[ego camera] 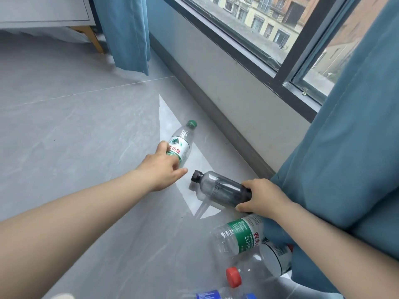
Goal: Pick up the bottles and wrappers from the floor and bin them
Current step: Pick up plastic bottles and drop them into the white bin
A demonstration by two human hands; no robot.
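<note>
A clear bottle with a green cap and a green and white label (183, 139) lies on the grey floor. My left hand (160, 169) rests on its lower half, fingers curled around it. My right hand (262, 196) grips the base of a dark tinted bottle with a black cap (220, 187), which lies just right of the first. Nearer to me lie a green-labelled clear bottle (237, 235), a red-capped bottle (259, 266) and a blue-labelled bottle (218, 295) at the bottom edge. No wrapper or bin is visible.
A blue curtain (345, 158) hangs on the right and drapes over the bottles near it. A low wall under a window (226, 78) runs along the right. Another curtain (129, 33) and a cabinet with a wooden leg (92, 37) stand at the back left.
</note>
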